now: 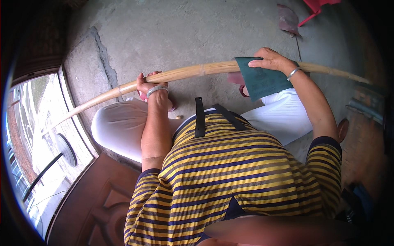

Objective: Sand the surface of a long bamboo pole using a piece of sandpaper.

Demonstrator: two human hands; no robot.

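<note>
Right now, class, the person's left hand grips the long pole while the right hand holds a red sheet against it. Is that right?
Not quite: the sheet in the right hand is dark green, not red, as the head view shows. The left hand does grip the long pole.

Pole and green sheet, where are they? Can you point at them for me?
Pole (pixel 214 68), head view: on its bare middle stretch.
Green sheet (pixel 263 82), head view: on its flat lower part.
</note>
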